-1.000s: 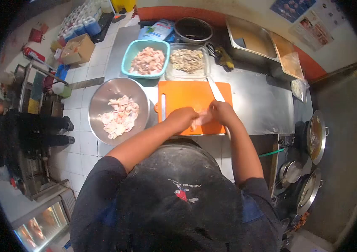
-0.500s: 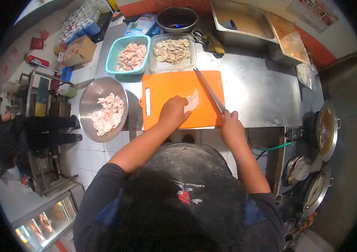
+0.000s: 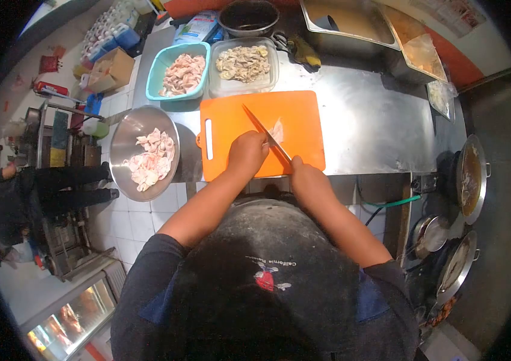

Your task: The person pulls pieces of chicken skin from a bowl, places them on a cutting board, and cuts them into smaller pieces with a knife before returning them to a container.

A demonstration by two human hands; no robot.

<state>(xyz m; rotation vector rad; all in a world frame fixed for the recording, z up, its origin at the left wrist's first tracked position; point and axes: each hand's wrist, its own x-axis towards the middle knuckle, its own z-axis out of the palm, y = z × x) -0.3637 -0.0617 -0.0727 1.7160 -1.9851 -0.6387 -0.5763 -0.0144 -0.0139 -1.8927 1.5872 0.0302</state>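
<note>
My right hand (image 3: 309, 177) is wrapped round the handle of a long kitchen knife (image 3: 259, 125), whose blade slants up and left across a pale strip of raw meat (image 3: 277, 130), possibly chicken skin. Beside the blade, my left hand (image 3: 248, 155) has its fingers curled down on the near end of the meat, partly hiding it. Both are over an orange cutting board (image 3: 222, 111). Left of the board, a steel bowl (image 3: 124, 135) holds several raw pieces. Behind it stand a turquoise tub (image 3: 155, 75) of raw strips and a clear container (image 3: 273, 81) of greyish cut pieces.
At the back are a dark basin (image 3: 249, 30), black-and-yellow gloves (image 3: 303, 53) and steel food pans (image 3: 357, 45). The steel table (image 3: 381, 126) extends right, with large pans (image 3: 472, 180) beyond its edge. Another person (image 3: 39, 186) stands at far left.
My right hand has brought the knife leftward, from beside the meat to across it, next to my left fingers. My left hand stays on the meat. The whole view has shifted slightly.
</note>
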